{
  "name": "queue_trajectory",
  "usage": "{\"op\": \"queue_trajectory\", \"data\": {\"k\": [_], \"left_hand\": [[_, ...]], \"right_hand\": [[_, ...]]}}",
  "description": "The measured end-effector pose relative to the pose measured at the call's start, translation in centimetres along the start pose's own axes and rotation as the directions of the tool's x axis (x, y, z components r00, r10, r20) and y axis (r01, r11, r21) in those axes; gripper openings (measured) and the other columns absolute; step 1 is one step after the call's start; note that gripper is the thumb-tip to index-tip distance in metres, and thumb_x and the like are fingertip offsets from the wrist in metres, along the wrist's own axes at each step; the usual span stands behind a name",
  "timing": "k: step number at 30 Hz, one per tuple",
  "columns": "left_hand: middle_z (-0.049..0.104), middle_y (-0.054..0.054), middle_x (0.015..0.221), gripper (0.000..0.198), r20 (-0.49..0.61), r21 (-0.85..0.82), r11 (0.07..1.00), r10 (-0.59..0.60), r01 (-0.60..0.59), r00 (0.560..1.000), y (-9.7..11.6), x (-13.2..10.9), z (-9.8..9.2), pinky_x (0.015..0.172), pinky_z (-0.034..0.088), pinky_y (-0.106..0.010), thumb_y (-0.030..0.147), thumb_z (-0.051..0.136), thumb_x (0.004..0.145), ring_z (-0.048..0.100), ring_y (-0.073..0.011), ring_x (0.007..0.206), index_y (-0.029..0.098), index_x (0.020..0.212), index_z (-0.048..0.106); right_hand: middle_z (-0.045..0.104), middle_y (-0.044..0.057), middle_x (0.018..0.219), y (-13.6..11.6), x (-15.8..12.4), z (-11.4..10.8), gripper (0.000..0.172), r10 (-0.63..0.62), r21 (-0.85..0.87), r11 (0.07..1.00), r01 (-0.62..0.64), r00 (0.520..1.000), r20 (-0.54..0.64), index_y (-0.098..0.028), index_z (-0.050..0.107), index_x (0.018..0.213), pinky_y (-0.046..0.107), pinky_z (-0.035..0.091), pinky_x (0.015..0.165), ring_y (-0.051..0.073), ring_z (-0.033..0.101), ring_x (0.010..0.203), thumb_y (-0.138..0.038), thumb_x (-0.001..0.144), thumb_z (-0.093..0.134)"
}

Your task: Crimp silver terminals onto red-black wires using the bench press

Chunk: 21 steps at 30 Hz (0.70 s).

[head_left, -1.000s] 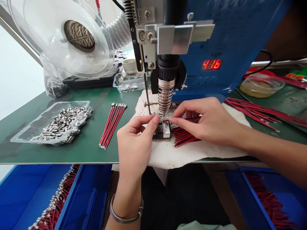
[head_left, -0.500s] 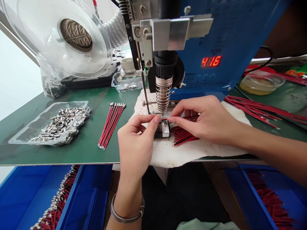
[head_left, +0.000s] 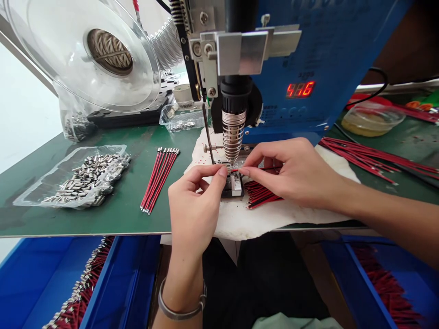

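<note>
Under the coil-guarded soldering iron [head_left: 233, 130], both my hands meet at a small metal fixture [head_left: 236, 183]. My left hand [head_left: 197, 201] is closed, thumb and forefinger pinching a small metal connector that their tips mostly hide. From the other side, my right hand [head_left: 295, 171] pinches a red and black wire [head_left: 270, 168], its end lying at the fixture below the iron's tip. Beneath the right hand rests a bundle of red and black wires [head_left: 262, 195] on a white cloth [head_left: 254, 224].
A clear tray of metal connectors [head_left: 25, 201] and a row of wires with connectors [head_left: 159, 180] lie left. Behind stands the blue soldering machine [head_left: 329, 59]. More red wires [head_left: 370, 160] spread right. Blue bins [head_left: 125, 278] sit below the table edge.
The view has shifted very slightly. Both hands hold the same pinch at the fixture, and the iron stays in place above them.
</note>
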<state>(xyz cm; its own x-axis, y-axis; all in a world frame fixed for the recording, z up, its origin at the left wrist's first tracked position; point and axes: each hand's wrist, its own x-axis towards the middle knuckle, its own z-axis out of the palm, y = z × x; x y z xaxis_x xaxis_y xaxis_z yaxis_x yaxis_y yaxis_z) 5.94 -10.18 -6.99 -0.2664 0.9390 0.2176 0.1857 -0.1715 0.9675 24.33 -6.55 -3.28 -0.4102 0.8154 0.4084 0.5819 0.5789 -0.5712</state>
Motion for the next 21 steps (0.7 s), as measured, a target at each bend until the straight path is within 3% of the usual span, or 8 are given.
{"op": "queue_trajectory", "data": {"k": [21], "left_hand": [[0.071, -0.004, 0.079, 0.021, 0.018, -0.021, 1.0, 0.006, -0.006, 1.0, 0.01, -0.08, -0.07, 0.056, 0.041, -0.025, 0.041, 0.076, 0.082, 0.055, -0.0128, 0.064, 0.02, 0.088, 0.077]], "right_hand": [[0.062, -0.002, 0.057, -0.11, -0.03, -0.01, 0.014, 0.029, 0.012, 0.999, -0.03, 0.999, 0.016, -0.02, 0.072, 0.08, 0.029, 0.038, 0.052, 0.012, 0.053, 0.05, -0.031, 0.088, 0.067]]}}
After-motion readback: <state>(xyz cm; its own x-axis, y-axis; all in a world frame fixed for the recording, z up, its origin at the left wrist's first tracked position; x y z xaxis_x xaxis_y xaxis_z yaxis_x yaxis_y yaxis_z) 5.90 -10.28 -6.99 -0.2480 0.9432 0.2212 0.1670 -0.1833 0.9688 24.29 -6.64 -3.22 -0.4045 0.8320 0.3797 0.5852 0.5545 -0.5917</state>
